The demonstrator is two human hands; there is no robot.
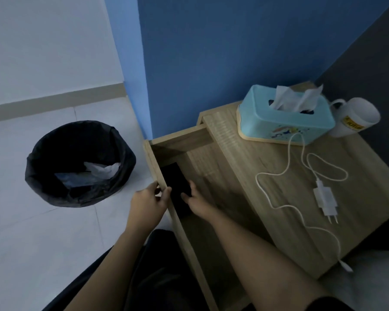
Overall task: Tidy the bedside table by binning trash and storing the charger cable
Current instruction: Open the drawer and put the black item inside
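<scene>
A white charger plug [324, 198] lies on the wooden bedside table [368, 185], and its white cable [285, 170] loops loosely across the top and hangs over the near edge. The table's drawer [213, 176] is pulled out. My left hand [147, 199] pinches the drawer's front panel from outside. My right hand [194, 202] reaches inside the drawer, fingers apart, touching a flat black object [174, 176] that lies against the front panel. A round bin [32, 160] with a black liner stands on the floor to the left and holds crumpled white and blue trash.
A light blue tissue box [283, 118] and a white mug [355, 117] stand at the back of the table, against the blue wall. The cable's far loop touches the tissue box. Pale floor tiles lie between the bin and the drawer.
</scene>
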